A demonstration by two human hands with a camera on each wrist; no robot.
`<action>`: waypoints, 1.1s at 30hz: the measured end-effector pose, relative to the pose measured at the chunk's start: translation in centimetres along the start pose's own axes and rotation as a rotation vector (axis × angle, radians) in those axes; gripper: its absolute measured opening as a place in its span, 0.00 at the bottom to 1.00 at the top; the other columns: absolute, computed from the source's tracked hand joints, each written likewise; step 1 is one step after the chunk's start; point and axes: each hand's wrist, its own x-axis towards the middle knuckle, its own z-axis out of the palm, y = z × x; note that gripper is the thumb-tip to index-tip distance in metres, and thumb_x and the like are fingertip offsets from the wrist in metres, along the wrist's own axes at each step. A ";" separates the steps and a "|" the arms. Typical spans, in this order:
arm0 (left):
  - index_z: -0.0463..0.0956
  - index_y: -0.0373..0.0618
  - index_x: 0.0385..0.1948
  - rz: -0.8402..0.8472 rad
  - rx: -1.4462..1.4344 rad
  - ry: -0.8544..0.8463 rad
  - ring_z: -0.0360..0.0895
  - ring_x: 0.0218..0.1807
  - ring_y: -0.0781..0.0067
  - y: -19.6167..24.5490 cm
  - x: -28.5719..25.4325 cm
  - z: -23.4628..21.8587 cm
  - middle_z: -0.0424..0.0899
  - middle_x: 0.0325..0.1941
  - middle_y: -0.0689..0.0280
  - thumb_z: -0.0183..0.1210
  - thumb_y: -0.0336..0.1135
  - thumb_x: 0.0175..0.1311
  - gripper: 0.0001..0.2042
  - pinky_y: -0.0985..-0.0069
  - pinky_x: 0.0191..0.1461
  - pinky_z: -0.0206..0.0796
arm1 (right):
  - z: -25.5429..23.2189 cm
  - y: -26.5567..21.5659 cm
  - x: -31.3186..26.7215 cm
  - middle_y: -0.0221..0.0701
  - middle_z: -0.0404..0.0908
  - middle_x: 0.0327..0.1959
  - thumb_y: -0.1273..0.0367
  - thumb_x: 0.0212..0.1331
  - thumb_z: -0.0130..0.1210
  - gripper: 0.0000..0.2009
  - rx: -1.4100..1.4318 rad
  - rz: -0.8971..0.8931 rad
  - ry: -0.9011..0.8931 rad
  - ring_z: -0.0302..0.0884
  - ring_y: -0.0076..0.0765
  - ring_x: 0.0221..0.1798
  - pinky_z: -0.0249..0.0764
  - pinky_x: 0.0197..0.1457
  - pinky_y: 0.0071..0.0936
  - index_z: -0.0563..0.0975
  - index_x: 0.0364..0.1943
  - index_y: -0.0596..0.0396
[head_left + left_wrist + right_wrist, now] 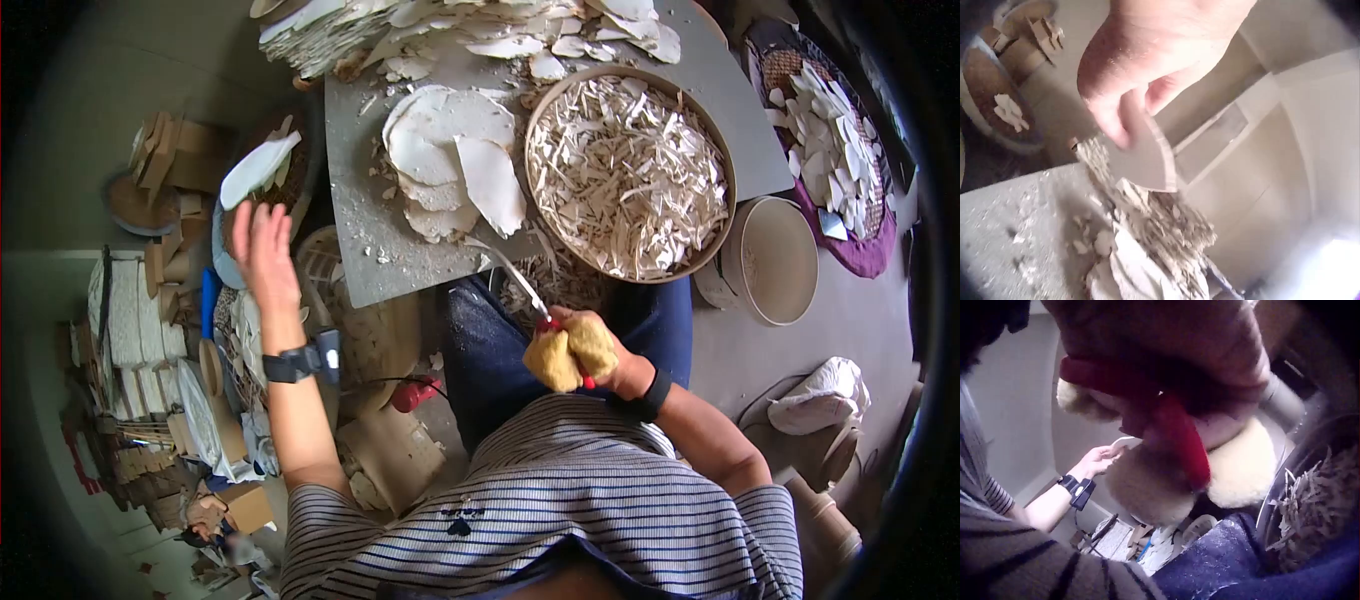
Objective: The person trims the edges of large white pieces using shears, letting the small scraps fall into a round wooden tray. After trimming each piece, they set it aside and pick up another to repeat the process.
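Observation:
My left hand (266, 260) reaches out past the table's left edge, near a thin flat white piece (260, 168). In the left wrist view, the thumb and fingers pinch that white piece (1144, 159) by its upper end. My right hand (610, 352) grips scissors (520, 280) over the lap, their long blades pointing at the table. Thick yellow fluffy padding (1244, 465) surrounds the red scissor handles (1185, 447). On the table lie broad white slabs (450, 130), overlapping in a loose pile.
A round tray (730, 190) full of white strips sits at the table's right. Stacked white sheets (330, 40) line the back of the grey table (370, 280). A bucket (780, 262) stands to the right, below a purple-rimmed basket (866, 250) of white pieces. Cartons (200, 155) are at left.

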 end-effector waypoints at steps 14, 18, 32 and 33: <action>0.61 0.37 0.54 0.473 1.010 -0.555 0.60 0.61 0.48 -9.9 -11.0 15.3 0.60 0.59 0.45 0.54 0.24 0.48 0.26 0.63 0.62 0.56 | 2.0 -0.9 -0.9 0.23 0.68 0.29 0.74 0.55 0.48 0.03 -0.502 -0.005 -0.006 0.66 0.18 0.34 0.64 0.40 0.17 0.72 0.28 0.59; 0.66 0.33 0.46 0.034 0.301 -0.244 0.74 0.48 0.59 -9.4 -9.5 11.7 0.74 0.46 0.52 0.47 0.22 0.57 0.13 0.70 0.50 0.69 | 1.1 -0.4 -0.7 0.25 0.68 0.31 0.77 0.54 0.44 0.04 -0.511 -0.057 -0.037 0.66 0.21 0.37 0.64 0.43 0.18 0.72 0.28 0.59; 0.67 0.35 0.45 -0.535 -0.281 -0.168 0.78 0.43 0.59 -4.6 -12.3 7.6 0.77 0.42 0.54 0.50 0.32 0.60 0.14 0.72 0.45 0.72 | 0.7 -0.6 -0.1 0.23 0.72 0.31 0.73 0.57 0.51 0.02 0.021 -0.043 0.151 0.71 0.19 0.34 0.70 0.39 0.19 0.71 0.33 0.54; 0.67 0.35 0.44 -0.530 -0.282 -0.152 0.78 0.42 0.59 -4.4 -12.8 6.9 0.77 0.42 0.54 0.50 0.32 0.60 0.13 0.71 0.45 0.72 | 0.6 -0.4 0.0 0.23 0.73 0.31 0.73 0.57 0.50 0.03 -0.072 -0.089 0.116 0.71 0.19 0.34 0.70 0.39 0.19 0.71 0.34 0.55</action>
